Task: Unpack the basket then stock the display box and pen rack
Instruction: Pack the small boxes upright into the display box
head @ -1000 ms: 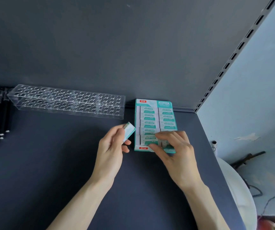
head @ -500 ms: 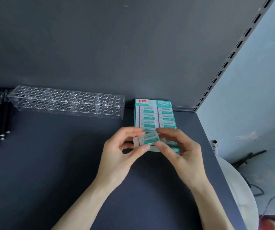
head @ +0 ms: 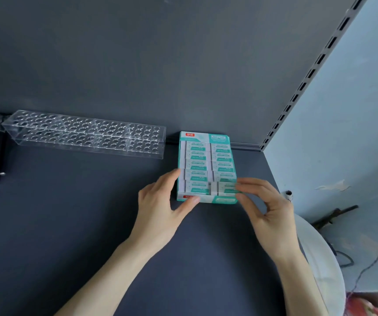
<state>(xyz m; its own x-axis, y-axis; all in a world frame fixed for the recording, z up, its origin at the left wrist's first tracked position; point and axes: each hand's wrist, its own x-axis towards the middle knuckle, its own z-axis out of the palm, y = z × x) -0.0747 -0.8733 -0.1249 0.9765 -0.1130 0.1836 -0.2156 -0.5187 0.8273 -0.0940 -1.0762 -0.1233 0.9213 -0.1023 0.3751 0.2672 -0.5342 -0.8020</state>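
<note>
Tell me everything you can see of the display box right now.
The display box is a shallow open tray, seemingly of teal and white card with a red logo at its rear and front left. It lies flat on the dark shelf, its back against the rear wall, right of the clear pen rack. Two columns of small teal-and-white packs fill it. The left hand touches its front left corner; the right hand pinches the front right pack.

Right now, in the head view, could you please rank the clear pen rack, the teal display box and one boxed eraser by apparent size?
1. Clear pen rack, longest.
2. Teal display box.
3. Boxed eraser at the right hand's fingertips, smallest.
</note>
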